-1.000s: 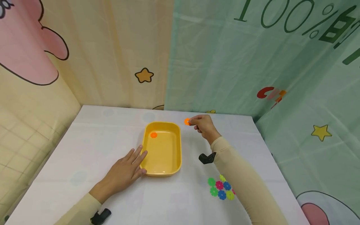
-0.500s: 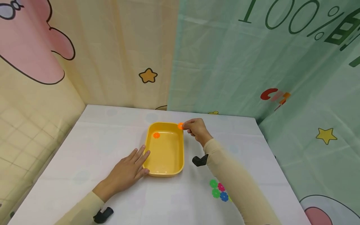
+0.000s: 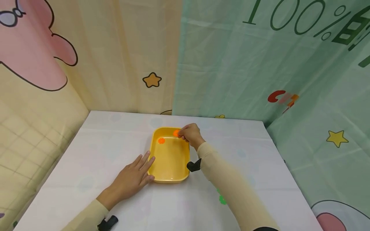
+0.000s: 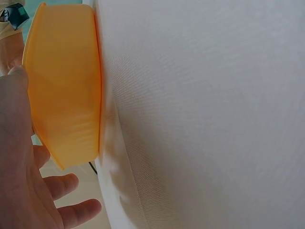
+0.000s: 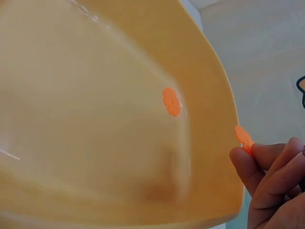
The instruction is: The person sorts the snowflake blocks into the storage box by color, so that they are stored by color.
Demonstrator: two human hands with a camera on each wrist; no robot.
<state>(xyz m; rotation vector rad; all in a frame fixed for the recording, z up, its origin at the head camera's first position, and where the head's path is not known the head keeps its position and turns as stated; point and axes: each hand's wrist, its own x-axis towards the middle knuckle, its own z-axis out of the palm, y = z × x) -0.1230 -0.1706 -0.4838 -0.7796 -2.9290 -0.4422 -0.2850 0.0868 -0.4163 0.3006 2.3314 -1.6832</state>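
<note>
Between thumb and index finger, my right hand [image 3: 191, 134] pinches an orange flower-shaped disc [image 5: 244, 139] above the far right corner of a yellow tray [image 3: 169, 168]. Another orange flower-shaped disc [image 3: 161, 141] lies flat on the tray's floor near its far left corner. At the tray's near left side, my left hand [image 3: 131, 178] rests with fingers spread and touches the rim. The left wrist view shows the tray's outer wall [image 4: 66, 86] beside the left fingers. My right forearm hides most of the loose discs on the table; a green disc [image 3: 222, 200] shows beside the sleeve.
The tray stands on a table with a white cloth [image 3: 115, 134]. Printed curtains [image 3: 219, 64] hang behind the table and along its sides. Each wrist carries a black camera mount [image 3: 194, 165].
My right hand has moved left, carrying the orange disc from beyond the tray's right edge to above its far end. The forearm now covers more loose discs. The left hand stays at the rim.
</note>
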